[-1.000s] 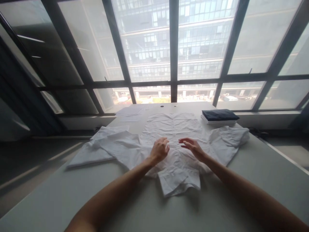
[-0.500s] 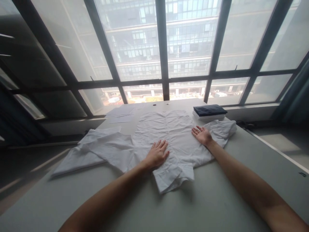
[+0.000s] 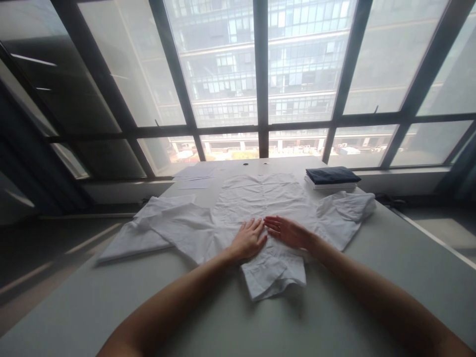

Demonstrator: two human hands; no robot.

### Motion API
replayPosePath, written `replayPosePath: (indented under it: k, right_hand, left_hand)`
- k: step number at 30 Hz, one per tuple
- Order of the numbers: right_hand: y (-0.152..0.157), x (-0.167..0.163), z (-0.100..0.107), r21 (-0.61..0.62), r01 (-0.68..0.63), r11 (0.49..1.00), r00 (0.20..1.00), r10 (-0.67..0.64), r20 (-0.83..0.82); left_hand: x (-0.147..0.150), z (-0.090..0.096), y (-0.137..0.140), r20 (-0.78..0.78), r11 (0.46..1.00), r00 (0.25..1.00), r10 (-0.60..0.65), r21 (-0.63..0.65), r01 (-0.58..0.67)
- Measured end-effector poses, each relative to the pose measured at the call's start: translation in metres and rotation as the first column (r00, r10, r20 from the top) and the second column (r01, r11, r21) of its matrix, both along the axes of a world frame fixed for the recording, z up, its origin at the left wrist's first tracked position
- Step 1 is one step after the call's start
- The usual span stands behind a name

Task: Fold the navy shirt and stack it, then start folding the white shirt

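Observation:
A white shirt point(image 3: 241, 198) lies spread on the table, its collar toward me and its sleeves out to both sides. The cloth is creased, mostly along the middle strip. My left hand point(image 3: 248, 240) rests flat on the shirt just above the collar point(image 3: 273, 275), palm down with fingers stretched. Close beside it is my right hand point(image 3: 286, 231), fingers straight and turned to the left, its fingertips near those of the left hand. Whether the right palm presses on the cloth I cannot tell. Neither hand grips anything.
On the white table point(image 3: 230, 327), a folded dark blue cloth point(image 3: 332, 174) tops a white stack point(image 3: 330, 186) at the back right. Paper sheets point(image 3: 195, 172) lie at the back left. More folded white cloth point(image 3: 126, 243) sits under the left sleeve. Large windows stand behind.
My right hand has moved left across the shirt, from near the right sleeve to beside my left hand, turning from palm up to sideways. My left hand stays on the cloth. The view has shifted slightly.

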State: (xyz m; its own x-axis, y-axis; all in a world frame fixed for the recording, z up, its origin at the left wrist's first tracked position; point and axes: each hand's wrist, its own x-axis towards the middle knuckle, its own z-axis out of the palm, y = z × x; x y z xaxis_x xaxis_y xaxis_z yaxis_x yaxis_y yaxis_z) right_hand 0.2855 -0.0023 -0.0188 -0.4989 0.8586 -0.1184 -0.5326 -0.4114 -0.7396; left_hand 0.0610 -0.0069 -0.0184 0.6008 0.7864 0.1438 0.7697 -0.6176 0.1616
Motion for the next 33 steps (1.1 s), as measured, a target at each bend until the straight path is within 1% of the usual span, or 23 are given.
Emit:
replayPosePath:
  k: [1, 2, 3, 5, 6, 8, 10, 12, 15, 17, 19, 20, 21, 22, 23, 25, 27, 29, 30, 31, 33]
  right_hand:
    - [0.002, 0.005, -0.001, -0.023, -0.016, 1.000, 1.000, 0.016, 0.002]
    - [0.006, 0.012, -0.002, -0.053, -0.003, 0.999, 1.000, 0.003, 0.000]
    - [0.011, 0.021, -0.003, -0.087, 0.034, 0.996, 0.999, -0.035, -0.002]
    - [0.024, 0.041, -0.004, -0.137, 0.176, 0.975, 0.984, -0.177, 0.005]
    - [0.031, 0.051, -0.004, -0.152, 0.261, 0.953, 0.965, -0.262, 0.015]
    - [0.041, 0.070, -0.003, -0.170, 0.423, 0.890, 0.905, -0.423, 0.040]
    - [0.047, 0.088, -0.001, -0.185, 0.538, 0.822, 0.842, -0.535, 0.068]
    - [0.048, 0.102, 0.001, -0.192, 0.598, 0.778, 0.800, -0.593, 0.089]
    - [0.048, 0.115, 0.003, -0.180, 0.646, 0.742, 0.763, -0.635, 0.120]
    - [0.048, 0.115, 0.005, -0.160, 0.666, 0.729, 0.746, -0.653, 0.128]
    - [0.046, 0.107, 0.007, -0.140, 0.677, 0.722, 0.736, -0.667, 0.120]
    - [0.044, 0.100, 0.008, -0.126, 0.670, 0.731, 0.742, -0.662, 0.106]
    - [0.042, 0.092, 0.009, -0.105, 0.649, 0.754, 0.761, -0.642, 0.091]
    - [0.038, 0.082, 0.009, -0.076, 0.608, 0.790, 0.794, -0.603, 0.079]
    - [0.033, 0.072, 0.009, -0.037, 0.549, 0.835, 0.835, -0.546, 0.069]
    - [0.023, 0.050, 0.009, 0.046, 0.390, 0.920, 0.917, -0.393, 0.065]
    - [0.013, 0.031, 0.006, 0.090, 0.236, 0.968, 0.968, -0.242, 0.068]
    - [0.007, 0.018, 0.002, 0.083, 0.125, 0.989, 0.988, -0.131, 0.076]
    - [0.006, 0.016, 0.000, 0.065, 0.096, 0.993, 0.992, -0.101, 0.082]
    - [0.007, 0.016, -0.001, 0.041, 0.091, 0.995, 0.992, -0.095, 0.085]
    - [0.014, 0.023, -0.003, -0.017, 0.151, 0.988, 0.985, -0.150, 0.082]
  left_hand:
    - [0.000, 0.000, 0.000, -0.001, 1.000, 1.000, -0.001, -0.003, 0.001]
    - [-0.001, -0.001, 0.001, -0.004, 1.000, 1.000, 0.000, -0.008, 0.000]
    - [-0.001, -0.001, 0.001, -0.008, 1.000, 1.000, 0.002, -0.013, -0.002]
    - [-0.001, 0.001, 0.001, -0.012, 1.000, 1.000, 0.004, -0.019, -0.004]
    - [-0.001, 0.001, 0.001, -0.013, 1.000, 1.000, 0.003, -0.020, -0.003]
    - [-0.001, 0.004, 0.000, -0.017, 1.000, 1.000, 0.004, -0.022, -0.004]
    - [0.000, 0.005, -0.001, -0.025, 0.999, 1.000, 0.011, -0.030, -0.012]
    - [0.000, 0.005, -0.001, -0.035, 0.999, 0.999, 0.017, -0.038, -0.019]
    - [0.000, 0.004, 0.000, -0.041, 0.999, 0.999, 0.019, -0.030, -0.020]
    - [0.000, 0.002, 0.001, -0.038, 1.000, 0.999, 0.018, -0.024, -0.019]
    - [-0.001, 0.002, 0.002, -0.035, 1.000, 0.999, 0.017, -0.025, -0.018]
    - [-0.001, 0.001, 0.002, -0.035, 1.000, 0.999, 0.018, -0.025, -0.018]
    - [-0.001, 0.001, 0.002, -0.035, 1.000, 0.999, 0.017, -0.023, -0.018]
    - [-0.001, 0.001, 0.002, -0.035, 1.000, 0.999, 0.016, -0.020, -0.017]
    - [-0.001, 0.001, 0.002, -0.035, 1.000, 0.999, 0.015, -0.017, -0.015]
    - [-0.001, 0.001, 0.002, -0.033, 1.000, 0.999, 0.011, -0.013, -0.012]
    - [-0.001, 0.001, 0.001, -0.028, 1.000, 1.000, 0.011, -0.010, -0.011]
    - [-0.001, 0.001, 0.001, -0.024, 1.000, 1.000, 0.013, -0.007, -0.013]
    - [0.000, 0.001, 0.001, -0.023, 1.000, 1.000, 0.013, -0.007, -0.013]
    - [0.000, 0.001, 0.001, -0.023, 1.000, 1.000, 0.013, -0.008, -0.013]
    - [0.000, 0.001, 0.001, -0.022, 1.000, 1.000, 0.011, -0.010, -0.011]
